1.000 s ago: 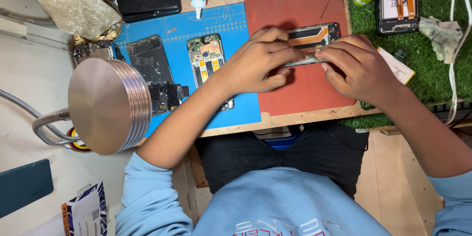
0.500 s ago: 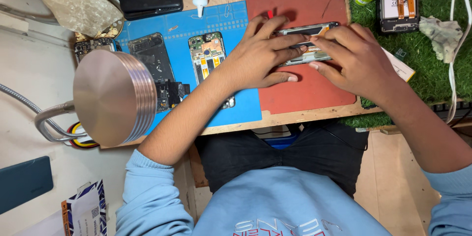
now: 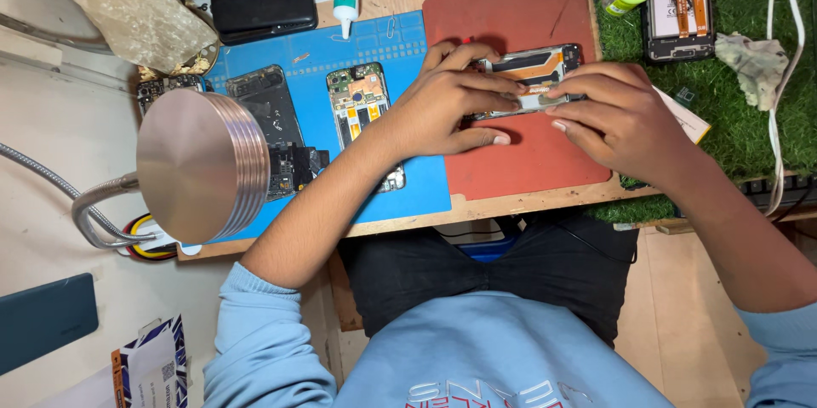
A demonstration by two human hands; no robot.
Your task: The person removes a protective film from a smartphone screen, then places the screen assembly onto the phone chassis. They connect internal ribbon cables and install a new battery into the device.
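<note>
Head view, looking down on a wooden tabletop carrying a blue mat and a red mat. Both hands are closed together on an opened phone, which sits on the red mat toward the far right part of the tabletop. The left hand lies across the phone's near left portion, fingers curled over its edge; the right hand grips the right end, fingertips pressed along the near side. The phone's interior, with an orange flex strip, faces up.

Judged from this pose, the step goes best with the left hand pinning the frame flat against the mat while the right works with light, even pressure, keeping fingertips off the exposed flex.

Compared with half a second earlier, the phone sits slightly more level and the right hand has drawn a little farther over its right end; the left hand's grip is unchanged.

On the blue mat lie a second opened phone and a dark back panel. A round metal lamp head overhangs the left edge.
</note>
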